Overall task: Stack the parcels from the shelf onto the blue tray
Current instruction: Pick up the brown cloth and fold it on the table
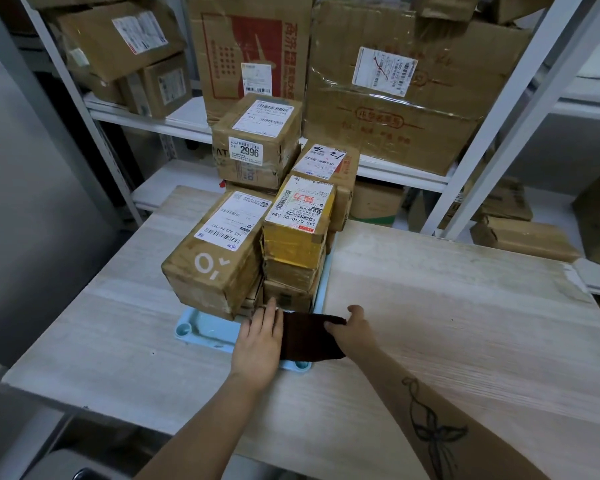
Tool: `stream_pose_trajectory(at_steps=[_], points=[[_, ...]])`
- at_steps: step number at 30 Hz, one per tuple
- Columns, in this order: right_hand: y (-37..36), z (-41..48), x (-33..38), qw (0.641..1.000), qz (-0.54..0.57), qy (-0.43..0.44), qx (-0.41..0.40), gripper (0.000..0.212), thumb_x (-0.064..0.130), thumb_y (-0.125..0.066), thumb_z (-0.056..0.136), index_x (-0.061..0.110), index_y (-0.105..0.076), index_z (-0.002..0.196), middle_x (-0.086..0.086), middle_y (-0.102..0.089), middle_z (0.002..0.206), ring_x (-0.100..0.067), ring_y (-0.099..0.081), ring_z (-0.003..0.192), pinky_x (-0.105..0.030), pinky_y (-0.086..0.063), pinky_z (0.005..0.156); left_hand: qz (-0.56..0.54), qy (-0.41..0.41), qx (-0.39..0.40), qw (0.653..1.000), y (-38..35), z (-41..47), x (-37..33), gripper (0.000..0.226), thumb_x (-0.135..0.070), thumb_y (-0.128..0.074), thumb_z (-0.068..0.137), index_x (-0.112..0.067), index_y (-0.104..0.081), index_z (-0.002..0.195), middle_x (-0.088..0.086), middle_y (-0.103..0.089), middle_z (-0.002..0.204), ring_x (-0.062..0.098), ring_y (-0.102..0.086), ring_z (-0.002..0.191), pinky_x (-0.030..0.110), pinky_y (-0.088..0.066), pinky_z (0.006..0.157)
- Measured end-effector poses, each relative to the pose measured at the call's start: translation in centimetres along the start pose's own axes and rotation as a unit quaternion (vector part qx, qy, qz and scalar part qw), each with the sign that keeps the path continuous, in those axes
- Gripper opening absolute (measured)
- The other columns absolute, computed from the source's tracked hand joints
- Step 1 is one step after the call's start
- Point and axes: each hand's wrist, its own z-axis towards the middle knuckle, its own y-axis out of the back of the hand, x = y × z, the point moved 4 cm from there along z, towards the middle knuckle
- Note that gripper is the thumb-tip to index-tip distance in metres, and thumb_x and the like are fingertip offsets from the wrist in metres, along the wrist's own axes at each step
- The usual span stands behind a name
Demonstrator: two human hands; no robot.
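A blue tray [205, 332] lies on the wooden table and carries several stacked cardboard parcels. A brown box with a white logo [215, 258] is front left, a yellow-taped box [297, 226] beside it, a box marked 2996 [257, 140] behind. A flat dark brown parcel [309, 336] lies on the tray's front right corner. My left hand [258, 341] lies flat along its left edge with straight fingers. My right hand [352, 329] grips its right edge, thumb on top.
White metal shelving [499, 129] behind the table holds large cardboard boxes [388, 88] and smaller parcels [125, 53]. More boxes [520, 237] sit on the lower shelf at right. The table [465, 306] stretches bare to the right of the tray.
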Motion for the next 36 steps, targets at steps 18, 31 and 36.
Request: stream_pose_trajectory(at_steps=[18, 31, 36], points=[[-1.8, -0.8, -0.4, 0.978, 0.152, -0.113, 0.089, 0.053, 0.026, -0.07, 0.083, 0.009, -0.043, 0.126, -0.017, -0.056, 0.122, -0.03, -0.068, 0.083, -0.028, -0.054, 0.043, -0.066, 0.064, 0.241, 0.966, -3.9, 0.0, -2.2, 0.063, -0.049, -0.008, 0.099, -0.018, 0.02, 0.146, 0.006, 0.02, 0.156, 0.025, 0.015, 0.145, 0.045, 0.006, 0.117], [-1.0, -1.1, 0.1, 0.987, 0.093, -0.084, 0.103, 0.052, 0.039, -0.058, 0.09, 0.013, -0.04, 0.131, -0.012, -0.053, 0.13, -0.027, -0.059, 0.102, -0.038, -0.052, 0.083, -0.224, 0.045, 0.124, 0.966, -2.3, -0.4, -0.8, 0.055, -0.043, -0.029, 0.1, -0.018, -0.023, 0.148, 0.004, -0.022, 0.156, 0.024, -0.014, 0.144, 0.035, -0.011, 0.118], [-1.0, -1.1, 0.6, 0.988, 0.085, -0.073, 0.104, 0.056, 0.039, -0.061, 0.088, 0.01, -0.037, 0.131, -0.013, -0.048, 0.134, -0.03, -0.052, 0.117, -0.038, -0.051, 0.088, -0.283, 0.052, 0.127, 0.949, -1.5, -0.6, -0.4, 0.057, -0.041, -0.038, 0.098, -0.017, -0.025, 0.148, 0.004, -0.029, 0.153, 0.021, -0.023, 0.141, 0.03, -0.019, 0.115]])
